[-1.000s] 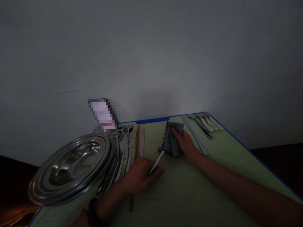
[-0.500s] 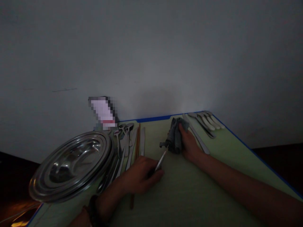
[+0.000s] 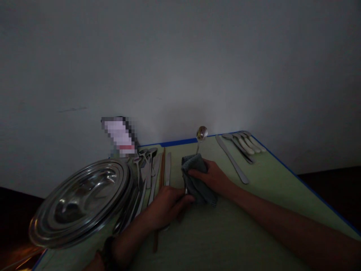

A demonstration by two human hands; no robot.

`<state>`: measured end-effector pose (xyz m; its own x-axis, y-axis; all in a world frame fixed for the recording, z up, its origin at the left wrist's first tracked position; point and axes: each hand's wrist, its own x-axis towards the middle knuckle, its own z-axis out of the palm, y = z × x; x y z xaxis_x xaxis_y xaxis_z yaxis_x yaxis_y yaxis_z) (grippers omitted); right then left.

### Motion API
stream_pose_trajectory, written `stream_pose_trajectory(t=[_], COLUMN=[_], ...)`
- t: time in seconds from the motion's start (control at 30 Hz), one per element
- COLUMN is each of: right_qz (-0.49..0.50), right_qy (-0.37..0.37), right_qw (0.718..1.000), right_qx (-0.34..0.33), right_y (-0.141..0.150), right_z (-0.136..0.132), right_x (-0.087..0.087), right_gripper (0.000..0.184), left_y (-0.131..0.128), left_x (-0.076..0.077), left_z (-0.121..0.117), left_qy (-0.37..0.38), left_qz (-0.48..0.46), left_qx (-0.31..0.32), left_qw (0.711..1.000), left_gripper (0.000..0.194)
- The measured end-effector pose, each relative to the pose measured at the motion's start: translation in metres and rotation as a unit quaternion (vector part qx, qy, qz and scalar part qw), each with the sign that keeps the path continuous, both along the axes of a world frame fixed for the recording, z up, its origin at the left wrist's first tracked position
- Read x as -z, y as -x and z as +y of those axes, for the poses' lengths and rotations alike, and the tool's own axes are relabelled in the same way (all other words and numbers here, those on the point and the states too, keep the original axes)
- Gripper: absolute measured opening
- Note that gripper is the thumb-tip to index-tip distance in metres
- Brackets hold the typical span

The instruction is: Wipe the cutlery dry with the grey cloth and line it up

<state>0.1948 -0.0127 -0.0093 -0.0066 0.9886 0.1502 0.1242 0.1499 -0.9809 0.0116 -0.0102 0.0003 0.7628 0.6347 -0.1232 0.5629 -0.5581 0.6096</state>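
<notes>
A metal spoon point(image 3: 202, 134) points up and away from me, its bowl showing above a grey-blue cloth point(image 3: 196, 177). My left hand point(image 3: 172, 205) is closed on the handle's lower end, partly hidden by the fingers. My right hand point(image 3: 211, 177) grips the cloth, which is folded around the middle of the spoon's handle. Left of my left hand lie a pair of wooden chopsticks point(image 3: 163, 169) and a table knife point(image 3: 168, 165). To the right of the cloth, another table knife point(image 3: 232, 160) lies on the green table point(image 3: 225, 233).
Stacked oval metal trays point(image 3: 39, 222) stand at the left. Beside them lies a crowded group of spoons and knives point(image 3: 146, 169). A blurred phone point(image 3: 120, 135) leans against the wall point(image 3: 180, 67). White-handled cutlery point(image 3: 248, 145) lies in a row at the back right.
My right hand has brought the cloth down and left along the handle, toward my left hand. The spoon's bowl, earlier covered by the cloth, now shows.
</notes>
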Motion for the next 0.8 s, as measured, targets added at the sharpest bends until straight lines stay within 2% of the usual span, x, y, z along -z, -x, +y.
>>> stream_pose_trajectory(t=[0.1, 0.33, 0.63, 0.8], right_qz=[-0.021, -0.046, -0.058, -0.047], right_qy=[-0.014, -0.016, -0.033, -0.030], right_qw=[0.999, 0.999, 0.996, 0.997], right_qx=[-0.020, -0.024, -0.064, -0.054], right_y=[0.0018, 0.0026, 0.0017, 0.0022], right_z=[-0.0023, -0.0019, -0.0022, -0.0012], right_x=[-0.0018, 0.0016, 0.0028, 0.0034], right_gripper=[0.028, 0.026, 0.043, 0.034], left_y=[-0.0002, -0.0020, -0.0032, -0.0035], left_x=[0.0022, 0.0033, 0.0051, 0.0021], left_z=[0.0000, -0.0035, -0.0022, -0.0025], left_qy=[0.019, -0.001, -0.037, -0.028], left_qz=[-0.011, -0.014, 0.026, -0.010], left_qx=[-0.018, -0.055, -0.071, -0.064], left_qw=[1.000, 0.998, 0.996, 0.998], left_gripper=[0.036, 0.026, 0.039, 0.035])
